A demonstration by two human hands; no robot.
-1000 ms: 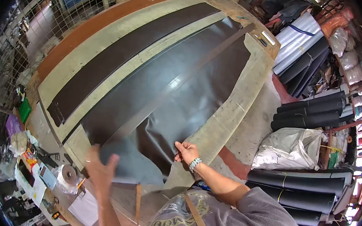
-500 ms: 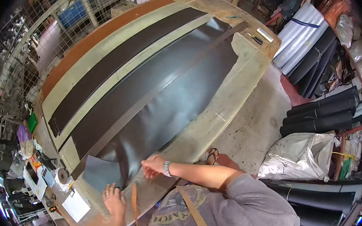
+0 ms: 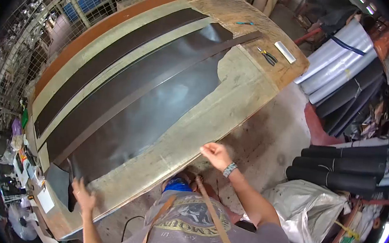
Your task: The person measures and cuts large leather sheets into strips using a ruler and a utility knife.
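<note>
A large dark brown leather-like sheet (image 3: 158,113) lies on the worktable, its upper surface shiny with light. Along its length rests a long, narrow straightedge (image 3: 133,98). At the near left end the sheet's corner is turned over, showing a blue-grey face (image 3: 58,184). My left hand (image 3: 84,196) is right beside this folded corner, fingers apart and slightly bent. Beyond the table's near edge hovers my right hand (image 3: 217,155), its fingers curled in and nothing visible in them. A thin tan strip (image 3: 217,217) hangs round my neck, both ends down my front.
Pliers (image 3: 267,57), a white block (image 3: 285,52) and a blue-handled tool (image 3: 244,23) lie at the table's far right end. Another dark strip (image 3: 115,67) and an orange-brown one (image 3: 104,33) run alongside. Dark rolls (image 3: 340,166) and a white sack (image 3: 307,209) stand at right.
My right hand has moved right, away from the sheet and past the table edge. My left hand has shifted left and up to the folded corner, which shows less of its blue-grey face.
</note>
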